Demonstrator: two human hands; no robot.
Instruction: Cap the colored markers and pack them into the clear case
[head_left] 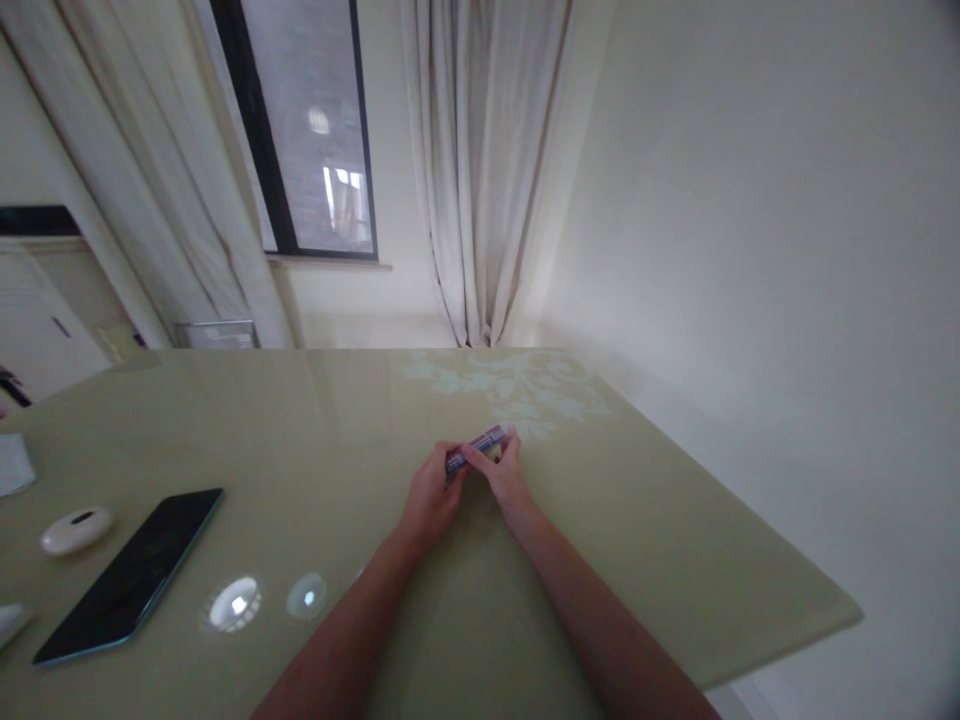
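A small, slim box (487, 438) with blue and reddish print is held between both hands over the middle of the table. My left hand (435, 487) is closed round its left, nearer end. My right hand (505, 470) grips it from the right, with the thumb across the box's near side and fingers at its far right end. The box tilts up toward the right. Its print is too small to read, and the fingers hide part of it.
The glossy green table (315, 410) has a pale floral pattern at its far edge. On the left lie a black tablet (131, 575), a white oval object (76, 530) and a pale sheet (13, 465). A wall (750, 250) runs along the right; curtains (480, 180) hang behind.
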